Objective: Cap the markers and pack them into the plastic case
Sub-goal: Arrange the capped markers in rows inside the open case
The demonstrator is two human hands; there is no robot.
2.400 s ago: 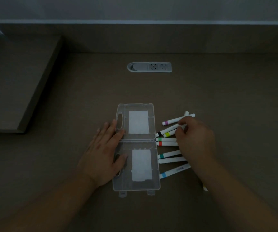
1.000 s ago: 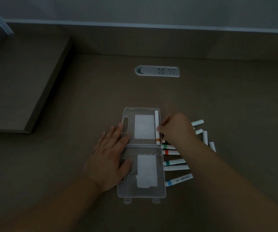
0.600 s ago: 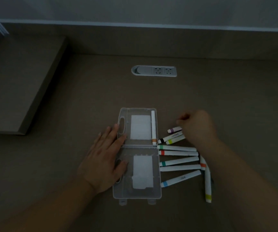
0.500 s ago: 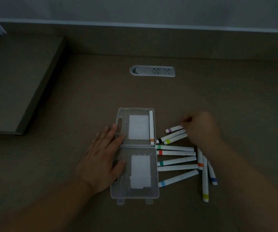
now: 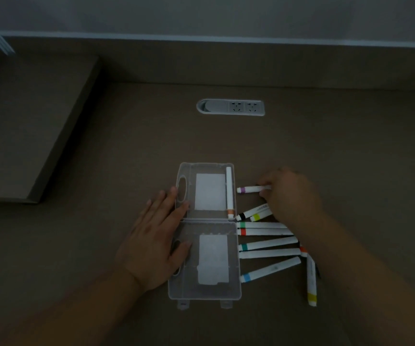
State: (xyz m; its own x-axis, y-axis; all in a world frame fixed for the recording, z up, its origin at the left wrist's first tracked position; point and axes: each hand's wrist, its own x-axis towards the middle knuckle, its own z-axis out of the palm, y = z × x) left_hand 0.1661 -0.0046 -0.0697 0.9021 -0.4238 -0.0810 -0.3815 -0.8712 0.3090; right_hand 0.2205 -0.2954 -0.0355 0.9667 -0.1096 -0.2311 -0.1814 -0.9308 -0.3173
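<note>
A clear plastic case (image 5: 231, 294) lies open flat on the desk, both halves showing white labels. One orange-banded marker (image 5: 229, 193) lies along the right wall of the far half. My left hand (image 5: 155, 240) rests flat on the case's left side, over its handle slots. My right hand (image 5: 290, 193) pinches the end of a purple-banded marker (image 5: 251, 189) just right of the case. Several white markers lie in a loose row right of the case, among them black (image 5: 251, 212), red (image 5: 263, 232) and blue (image 5: 270, 269) banded ones. My right forearm hides part of a few.
A grey power socket strip (image 5: 230, 107) is set into the desk behind the case. A raised brown platform (image 5: 26, 126) fills the left side. A yellow-banded marker (image 5: 311, 283) lies lengthwise at the right end of the row.
My right hand laid the orange-banded marker in the far half of the case, moved back right, and now pinches the purple-banded marker, shifted away from the others. My left hand stayed on the case.
</note>
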